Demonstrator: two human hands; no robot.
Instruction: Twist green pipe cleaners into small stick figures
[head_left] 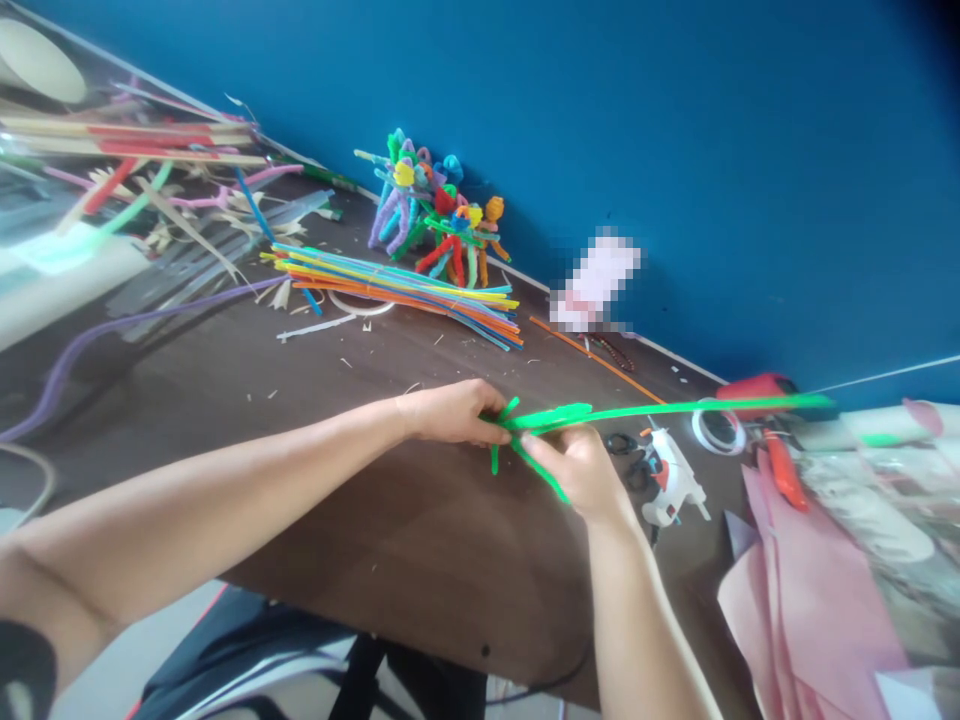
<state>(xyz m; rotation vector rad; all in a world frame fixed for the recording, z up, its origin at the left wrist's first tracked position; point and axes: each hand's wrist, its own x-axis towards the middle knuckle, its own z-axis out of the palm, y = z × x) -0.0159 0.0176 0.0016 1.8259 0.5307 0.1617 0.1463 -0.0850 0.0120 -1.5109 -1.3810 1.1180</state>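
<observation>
Both hands meet above the dark table around bright green pipe cleaners [637, 411]. My left hand [469, 412] pinches them at a crossing where short green ends stick out up and down. Close beside it, my right hand [577, 465] grips the same pipe cleaners, with its thumb on top near the crossing. A thicker, doubled green part lies just above the right hand, and one long strand runs off to the right. Another green length slants down under the right thumb. The fingers hide how the pieces join.
Behind the hands lies a bundle of coloured pipe cleaners [405, 290], with small pipe-cleaner figures [442, 210] by the blue wall. A white glue gun [673, 480], a tape roll [718, 428] and pink sheets [810, 580] are at right. Scraps and sticks [172, 140] clutter the left.
</observation>
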